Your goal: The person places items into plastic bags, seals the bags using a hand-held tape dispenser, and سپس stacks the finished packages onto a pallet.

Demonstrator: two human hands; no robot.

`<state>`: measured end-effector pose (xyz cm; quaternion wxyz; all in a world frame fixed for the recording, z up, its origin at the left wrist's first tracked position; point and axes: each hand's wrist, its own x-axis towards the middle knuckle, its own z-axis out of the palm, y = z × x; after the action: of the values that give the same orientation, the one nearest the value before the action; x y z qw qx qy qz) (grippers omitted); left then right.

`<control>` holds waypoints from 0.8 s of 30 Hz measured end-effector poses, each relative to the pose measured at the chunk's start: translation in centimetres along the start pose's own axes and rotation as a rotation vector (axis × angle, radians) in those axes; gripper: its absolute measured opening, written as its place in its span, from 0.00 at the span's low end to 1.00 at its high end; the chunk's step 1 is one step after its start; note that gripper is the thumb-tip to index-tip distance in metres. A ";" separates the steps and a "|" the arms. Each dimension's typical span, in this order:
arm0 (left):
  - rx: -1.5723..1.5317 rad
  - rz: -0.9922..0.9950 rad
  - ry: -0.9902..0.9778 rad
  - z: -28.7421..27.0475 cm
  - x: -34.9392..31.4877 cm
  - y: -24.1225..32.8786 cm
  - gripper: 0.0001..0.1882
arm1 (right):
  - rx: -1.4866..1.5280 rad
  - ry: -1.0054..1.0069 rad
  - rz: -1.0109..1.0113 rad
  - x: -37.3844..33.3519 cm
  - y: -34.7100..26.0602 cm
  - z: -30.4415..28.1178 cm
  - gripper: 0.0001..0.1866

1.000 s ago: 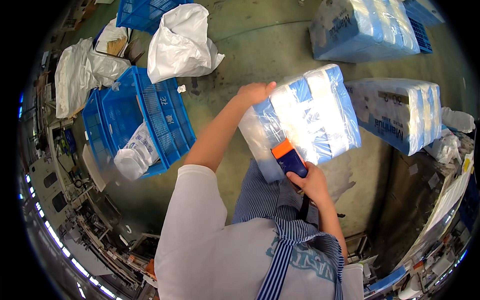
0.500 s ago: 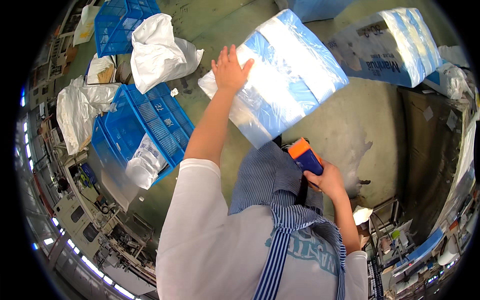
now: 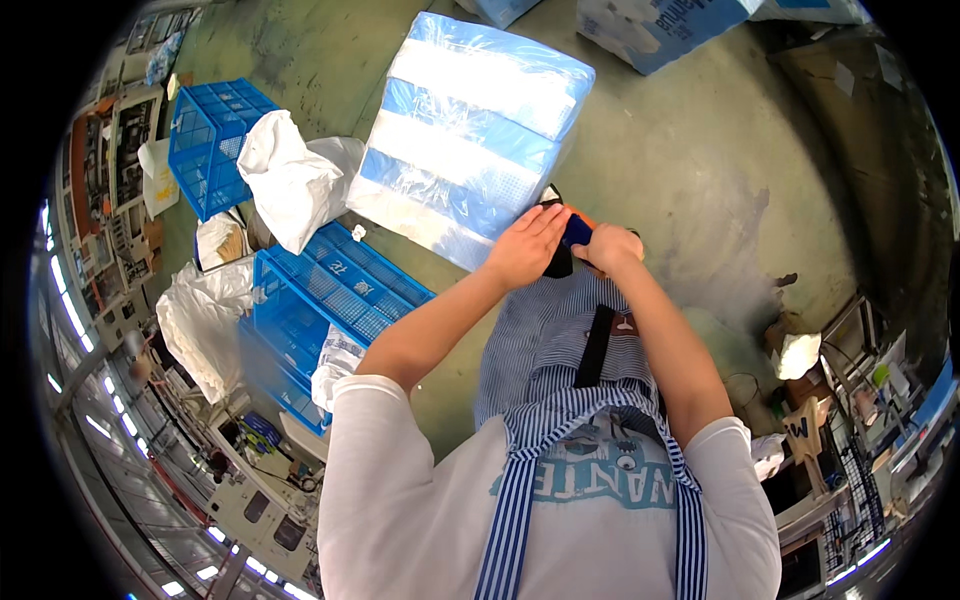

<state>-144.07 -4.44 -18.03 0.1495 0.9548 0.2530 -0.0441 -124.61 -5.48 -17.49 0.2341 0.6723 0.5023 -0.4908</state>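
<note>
A large bale of blue-and-white packs [image 3: 470, 130], wrapped in clear film, stands on the floor ahead of me. My left hand [image 3: 527, 246] lies flat at its near right corner, fingers stretched out and close together. Just right of those fingers, my right hand [image 3: 612, 250] is wrapped around a blue-and-orange hand-held tool [image 3: 577, 231]. The tool's front end sits beside the bale's near corner, partly hidden by my left fingers. Whether it touches the film I cannot tell.
Blue plastic crates [image 3: 345, 275] stand to the left, with white sacks [image 3: 290, 180] beside them. More wrapped blue bales [image 3: 660, 30] are at the far right. A dark panel [image 3: 850, 150] rises on the right, and machinery [image 3: 270, 510] lines the left side.
My left hand has come off the bale's top toward its near right corner. My right hand has brought the tool forward to that corner. The bale has shifted left in view.
</note>
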 end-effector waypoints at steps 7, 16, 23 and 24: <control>0.942 0.184 -0.729 1.9 1.3 0.2 0.29 | 0.283 -0.024 0.184 4.4 0.3 2.0 0.24; 0.007 -0.101 -0.880 8.5 2.3 -0.3 0.20 | 0.443 0.096 0.491 -3.1 21.1 6.5 0.27; -0.130 -0.668 0.279 -6.7 1.5 -3.3 0.33 | 0.337 0.111 0.634 -6.2 28.4 11.2 0.37; -0.039 -0.864 0.376 -6.5 0.2 -5.7 0.37 | 0.256 0.153 0.617 -6.3 28.1 11.3 0.38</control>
<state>-146.66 2.42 -13.36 0.0872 0.7506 0.6505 0.0763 -104.09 -28.21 -21.49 0.2466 0.8515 0.2256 -0.4041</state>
